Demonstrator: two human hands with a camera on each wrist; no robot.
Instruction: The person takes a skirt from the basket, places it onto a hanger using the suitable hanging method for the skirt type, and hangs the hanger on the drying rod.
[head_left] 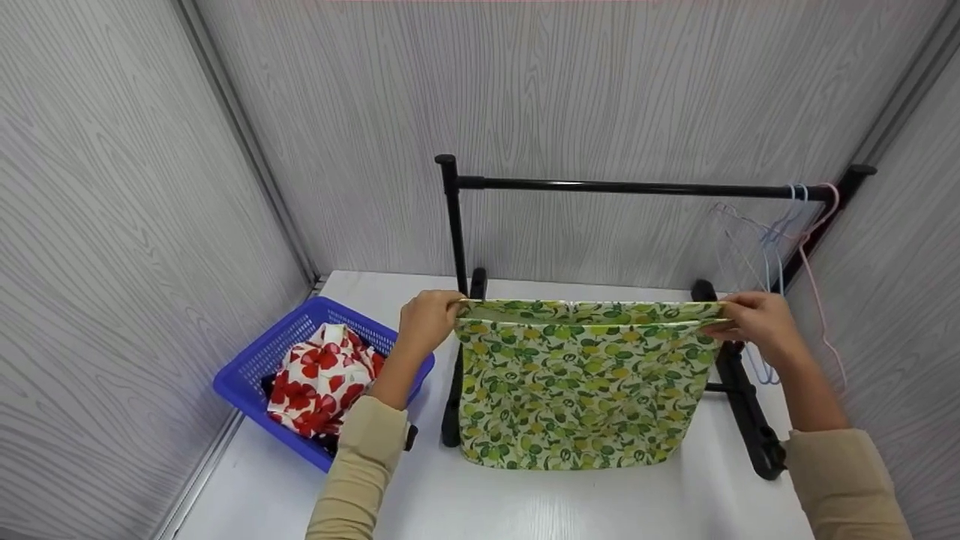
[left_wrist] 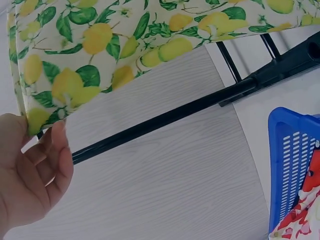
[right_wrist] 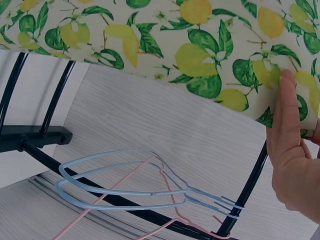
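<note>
A lemon-print cloth (head_left: 577, 390), white with green leaves and yellow fruit, hangs stretched between both hands above the white table. Its top edge is doubled, with two layers slightly apart. My left hand (head_left: 430, 322) pinches the upper left corner; in the left wrist view, thumb and fingers meet at the corner of the cloth (left_wrist: 100, 50). The upper right corner is pinched by my right hand (head_left: 761, 326). In the right wrist view, straight fingers lie along one face of the cloth (right_wrist: 200, 55), and the thumb is mostly hidden.
Behind the cloth stands a black clothes rack (head_left: 585, 186). Blue hangers (head_left: 776, 240) and a pink hanger (head_left: 806, 247) hang at its right end. To the left, a blue plastic basket (head_left: 251, 405) holds a red-and-white floral garment (head_left: 322, 379) and something dark. Grey wood-grain panels enclose the table (head_left: 525, 502).
</note>
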